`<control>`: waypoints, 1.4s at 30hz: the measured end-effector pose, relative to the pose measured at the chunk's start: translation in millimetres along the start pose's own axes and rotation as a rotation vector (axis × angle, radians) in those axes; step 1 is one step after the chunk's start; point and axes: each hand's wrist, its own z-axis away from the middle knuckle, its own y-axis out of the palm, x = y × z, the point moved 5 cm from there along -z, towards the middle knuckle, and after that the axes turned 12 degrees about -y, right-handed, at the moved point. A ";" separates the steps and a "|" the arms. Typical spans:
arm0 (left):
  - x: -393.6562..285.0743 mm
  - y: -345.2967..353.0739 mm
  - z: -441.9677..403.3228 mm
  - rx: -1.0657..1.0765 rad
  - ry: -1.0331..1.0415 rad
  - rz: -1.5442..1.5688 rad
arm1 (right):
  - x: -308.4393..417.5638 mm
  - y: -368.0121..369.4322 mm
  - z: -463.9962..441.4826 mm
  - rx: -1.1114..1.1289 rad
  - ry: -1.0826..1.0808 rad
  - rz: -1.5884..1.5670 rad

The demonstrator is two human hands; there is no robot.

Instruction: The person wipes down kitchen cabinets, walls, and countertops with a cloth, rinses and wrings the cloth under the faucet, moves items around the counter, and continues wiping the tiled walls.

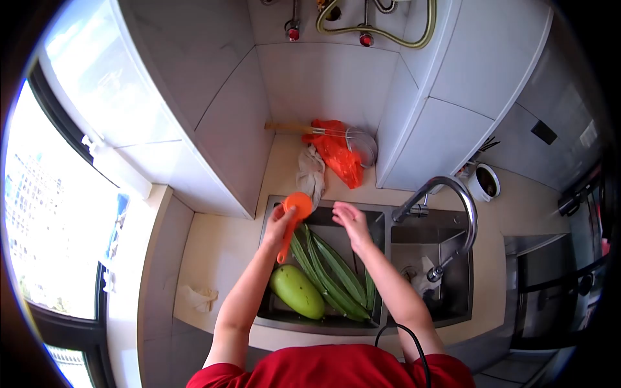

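Observation:
My left hand is closed on an orange tool with a round head and a long handle, held over the left sink basin. To its right, my right hand is raised over the same basin, fingers apart, touching nothing. Below them in the basin lie a plump green gourd at the left and several long ridged green vegetables slanting down to the right.
A curved faucet arches over the right basin, which holds a whitish cloth. Behind the sink are a grey-white rag, a red plastic bag and a strainer. A white pot stands at the right; a crumpled cloth lies at the left.

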 end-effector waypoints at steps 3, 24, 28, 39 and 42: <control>-23.7 -20.5 -64.2 -0.073 0.062 -0.023 | -7.1 -17.6 -67.5 -0.125 -0.006 -0.123; -42.1 -97.0 -242.7 -0.535 0.139 -0.369 | -65.9 40.5 -281.7 -0.488 0.206 -0.574; -45.1 -99.2 -253.6 -0.517 0.368 -0.509 | -19.8 57.8 -240.1 -0.329 0.018 -0.593; -42.0 38.7 32.6 0.610 -0.169 -0.303 | 29.4 44.2 -44.5 0.295 -0.088 0.052; -1.1 27.4 59.4 0.385 -0.278 -0.217 | 30.6 74.0 -29.0 0.574 0.056 -0.034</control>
